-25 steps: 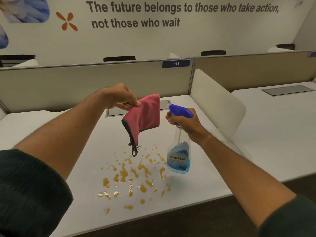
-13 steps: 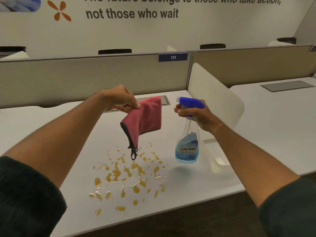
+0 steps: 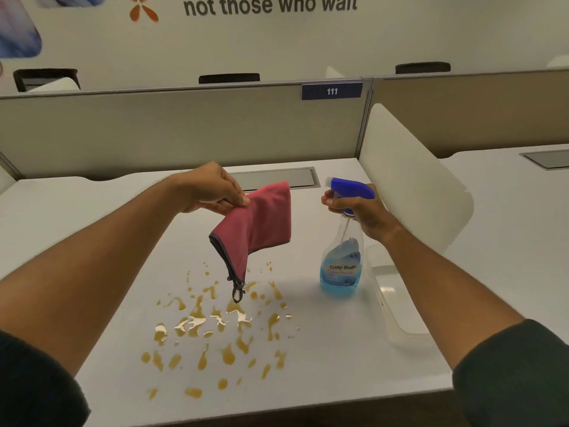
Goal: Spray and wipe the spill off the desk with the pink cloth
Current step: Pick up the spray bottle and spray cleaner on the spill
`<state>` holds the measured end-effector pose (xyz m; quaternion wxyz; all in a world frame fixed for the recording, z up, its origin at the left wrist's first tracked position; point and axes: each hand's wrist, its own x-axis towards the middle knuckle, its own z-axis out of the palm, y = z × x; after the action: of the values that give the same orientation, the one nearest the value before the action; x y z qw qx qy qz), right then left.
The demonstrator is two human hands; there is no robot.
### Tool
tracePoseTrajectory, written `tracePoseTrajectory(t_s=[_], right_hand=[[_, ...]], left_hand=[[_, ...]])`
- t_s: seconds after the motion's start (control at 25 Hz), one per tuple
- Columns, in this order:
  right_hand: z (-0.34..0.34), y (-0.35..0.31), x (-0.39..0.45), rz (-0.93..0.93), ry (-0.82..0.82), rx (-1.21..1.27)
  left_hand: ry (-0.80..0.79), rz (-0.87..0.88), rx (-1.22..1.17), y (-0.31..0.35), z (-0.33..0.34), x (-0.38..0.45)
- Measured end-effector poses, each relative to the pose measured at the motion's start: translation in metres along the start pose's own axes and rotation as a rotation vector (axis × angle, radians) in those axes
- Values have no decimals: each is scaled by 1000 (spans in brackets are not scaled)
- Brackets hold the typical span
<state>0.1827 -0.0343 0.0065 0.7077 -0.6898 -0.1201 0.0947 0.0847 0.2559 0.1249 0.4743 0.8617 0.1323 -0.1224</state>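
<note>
While left hand point(image 3: 212, 189) pinches pink cloth point(image 3: 261, 220), right hand point(image 3: 360, 211) grips spray bottle point(image 3: 341, 266)

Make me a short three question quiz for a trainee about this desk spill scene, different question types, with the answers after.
1. True or false: the left hand pinches the pink cloth above the spill.
2. Which hand grips the spray bottle? A) left B) right C) neither
3. Fill in: the panel tag behind the desk reads ___.

Key: 1 true; 2 B; 3 111.
</note>
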Motion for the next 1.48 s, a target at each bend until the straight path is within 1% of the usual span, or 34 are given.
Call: tracePoseTrajectory(t_s=[0.2, 0.36, 0.44, 0.64, 0.84, 1.04, 1.16, 1.24, 1.28, 1.4, 1.48], right_hand=[[1, 10, 15, -31, -36, -13], [4, 11, 10, -57, -90, -36], [3, 12, 8, -41, -105, -50], [4, 12, -3, -17, -66, -81], [0, 3, -21, -61, -104, -128], [-13, -20, -40, -79, -68, -208], [-19, -41, -49, -145, 22, -214], [-17, -56, -50, -211, 83, -285], [-13, -65, -50, -246, 84, -325], [8, -89, -51, -320, 10, -435], [27, -101, -50, -357, -63, -553]], left_hand=[[20, -37, 12, 0, 7, 8], [27, -39, 11, 5, 10, 11], [21, -33, 14, 8, 13, 12], [4, -12, 38, 13, 18, 8], [-3, 3, 48, 16, 18, -3], [-12, 15, 55, 16, 15, -15], [-23, 30, 73, 15, 13, -23], [-29, 36, 82, 15, 10, -30], [-30, 39, 88, 15, 8, -33], [-26, 43, 101, 13, 3, -44], [-24, 49, 109, 11, -1, -50]])
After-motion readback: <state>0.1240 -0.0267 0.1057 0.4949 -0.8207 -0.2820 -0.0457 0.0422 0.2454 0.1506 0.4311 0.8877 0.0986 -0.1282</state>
